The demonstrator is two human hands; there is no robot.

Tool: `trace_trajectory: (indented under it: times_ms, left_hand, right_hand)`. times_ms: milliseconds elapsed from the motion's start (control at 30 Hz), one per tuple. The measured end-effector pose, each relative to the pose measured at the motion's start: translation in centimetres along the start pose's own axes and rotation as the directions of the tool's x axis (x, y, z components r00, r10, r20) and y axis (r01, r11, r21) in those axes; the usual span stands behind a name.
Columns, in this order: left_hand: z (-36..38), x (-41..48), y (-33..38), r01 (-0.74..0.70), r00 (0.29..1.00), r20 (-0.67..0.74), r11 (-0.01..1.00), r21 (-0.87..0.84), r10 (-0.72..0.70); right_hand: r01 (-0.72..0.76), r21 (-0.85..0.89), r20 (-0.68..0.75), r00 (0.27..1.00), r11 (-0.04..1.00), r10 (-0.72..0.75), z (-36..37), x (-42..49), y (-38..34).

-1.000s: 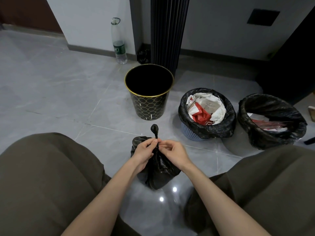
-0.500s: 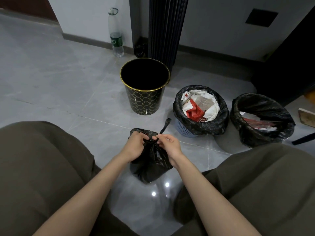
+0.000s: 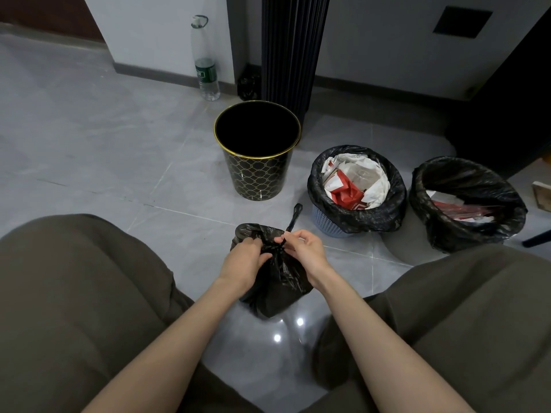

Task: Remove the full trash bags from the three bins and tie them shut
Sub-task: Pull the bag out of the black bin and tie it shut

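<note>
Glossy grey tile floor point(image 3: 89, 138), white wall point(image 3: 372, 40).

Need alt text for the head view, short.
Seen from above, a person's left hand and right hand knot the neck of a black trash bag on a grey tiled floor. Beyond stand an empty black-and-gold bin and two lined bins holding rubbish.

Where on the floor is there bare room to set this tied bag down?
Widest bare tile lies left of the black-and-gold bin, out toward the water bottle. It is crowded to the right, where the blue basket bin and grey bin nearly touch, close to the bag.
</note>
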State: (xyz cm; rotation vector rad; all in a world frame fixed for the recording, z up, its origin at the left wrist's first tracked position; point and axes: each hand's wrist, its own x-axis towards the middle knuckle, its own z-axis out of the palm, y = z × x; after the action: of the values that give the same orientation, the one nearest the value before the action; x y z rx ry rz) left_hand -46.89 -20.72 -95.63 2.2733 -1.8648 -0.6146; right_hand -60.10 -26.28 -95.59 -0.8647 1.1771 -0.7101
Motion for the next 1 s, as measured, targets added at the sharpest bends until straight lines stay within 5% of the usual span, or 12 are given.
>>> trace_trajectory:
  times_ms: [200, 333, 467, 667, 833, 1000]
  left_hand:
    - [-0.1, 0.6, -0.9, 0.088, 0.993, 0.097, 0.982, -0.169, -0.072]
    - [-1.2, 0.7, -0.7, 0.118, 0.985, 0.15, 0.972, -0.202, -0.089]
    - [-2.5, 0.3, -0.4, 0.02, 0.98, 0.199, 0.99, -0.139, 0.008]
    - [-4.9, -0.2, 0.0, -0.15, 0.982, 0.139, 0.973, 0.174, 0.127]
    - [-5.8, 0.9, 0.4, -0.154, 0.981, 0.137, 0.978, 0.141, 0.135]
    - [-5.9, 2.1, 1.1, -0.079, 0.98, 0.176, 0.993, -0.084, 0.093]
  right_hand:
    - [-0.073, 0.153, 0.049, 0.997, 0.985, 0.066, -0.6, 0.1, -0.2]
    - [0.046, -0.148, 0.135, 0.99, 0.988, -0.026, -0.1, 0.3, 0.1]
    - [0.231, -0.612, 0.165, 0.973, 0.757, -0.163, -0.1, 0.6, 0.0]
    - [0.41, -0.792, 0.353, 0.912, 0.453, -0.209, 0.4, -0.3, -0.7]
    - [0.42, -0.777, 0.384, 0.906, 0.469, -0.175, 0.2, -0.8, -0.9]
    - [0.409, -0.747, 0.392, 0.908, 0.524, -0.15, 0.0, -1.3, -0.5]
